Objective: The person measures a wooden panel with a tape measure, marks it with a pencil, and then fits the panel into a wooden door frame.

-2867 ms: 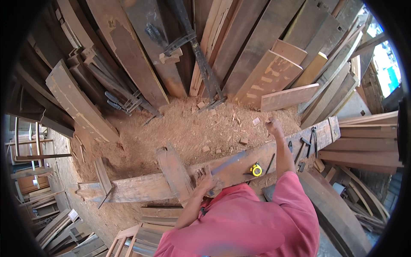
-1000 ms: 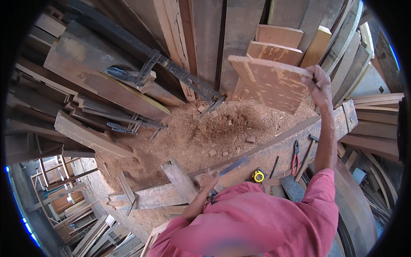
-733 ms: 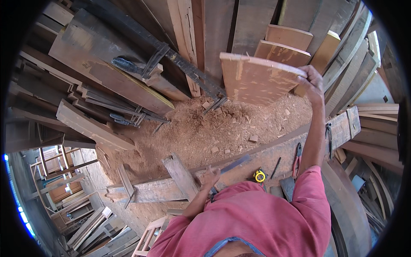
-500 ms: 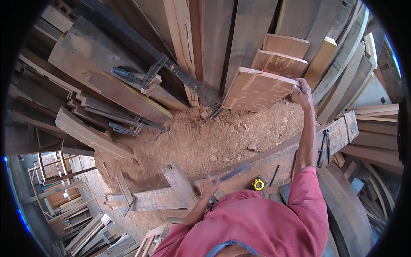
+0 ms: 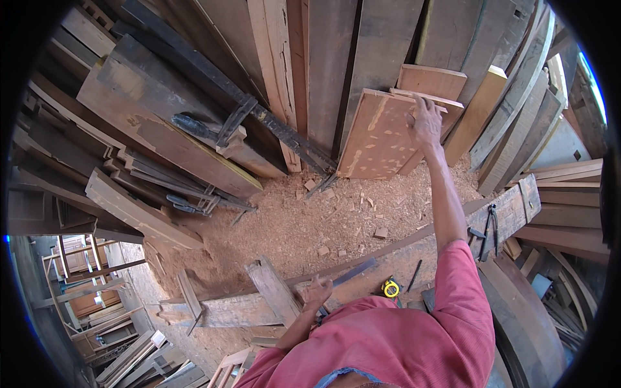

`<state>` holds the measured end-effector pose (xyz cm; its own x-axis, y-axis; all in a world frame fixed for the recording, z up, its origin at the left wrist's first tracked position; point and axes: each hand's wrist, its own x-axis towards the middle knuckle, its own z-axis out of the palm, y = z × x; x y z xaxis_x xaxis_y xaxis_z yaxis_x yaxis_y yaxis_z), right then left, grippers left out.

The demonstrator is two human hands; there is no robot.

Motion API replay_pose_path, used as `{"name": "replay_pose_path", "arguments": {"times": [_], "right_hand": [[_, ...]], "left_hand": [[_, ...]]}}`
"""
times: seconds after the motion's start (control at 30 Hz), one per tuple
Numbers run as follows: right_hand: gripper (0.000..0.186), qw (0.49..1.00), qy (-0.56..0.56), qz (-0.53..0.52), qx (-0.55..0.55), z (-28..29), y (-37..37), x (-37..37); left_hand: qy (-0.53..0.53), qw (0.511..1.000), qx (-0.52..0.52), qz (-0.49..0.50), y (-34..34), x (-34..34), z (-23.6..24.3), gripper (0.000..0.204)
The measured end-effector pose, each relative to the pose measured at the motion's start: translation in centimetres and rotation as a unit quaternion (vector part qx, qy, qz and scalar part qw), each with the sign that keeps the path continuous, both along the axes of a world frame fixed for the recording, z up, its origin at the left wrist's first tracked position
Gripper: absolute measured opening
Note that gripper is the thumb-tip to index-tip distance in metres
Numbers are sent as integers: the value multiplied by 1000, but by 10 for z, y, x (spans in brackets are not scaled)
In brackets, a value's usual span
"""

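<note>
My right hand reaches far forward and grips the top edge of a short pale wooden board, which stands leaning against other boards at the back. My left hand rests with fingers spread on a rough wooden beam that runs across in front of me. A yellow tape measure lies on the beam just right of my left hand. A blue flat strip lies on the beam beside it.
Tall planks and dark timbers lean all around. A long metal clamp lies against the left stack. Sawdust and wood chips cover the ground. Pincers hang on the beam's right end. A workshop area with stacked frames lies lower left.
My right hand lifted the pale board, carried it forward and stood it against the back planks. My left hand stayed on the beam.
</note>
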<state>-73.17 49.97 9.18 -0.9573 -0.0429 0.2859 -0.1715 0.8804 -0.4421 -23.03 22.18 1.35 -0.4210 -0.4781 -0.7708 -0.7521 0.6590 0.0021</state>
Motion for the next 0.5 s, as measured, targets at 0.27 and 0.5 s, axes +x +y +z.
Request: {"name": "replay_pose_path", "arguments": {"times": [0.27, 0.5], "right_hand": [[60, 989, 75, 83, 92, -7, -26, -8], [52, 977, -47, 127, 165, 43, -19, 9]], "left_hand": [[13, 1000, -8, -1, 2, -2, 4, 75], [-5, 999, 8, 51, 9, -11, 15, 77]]}}
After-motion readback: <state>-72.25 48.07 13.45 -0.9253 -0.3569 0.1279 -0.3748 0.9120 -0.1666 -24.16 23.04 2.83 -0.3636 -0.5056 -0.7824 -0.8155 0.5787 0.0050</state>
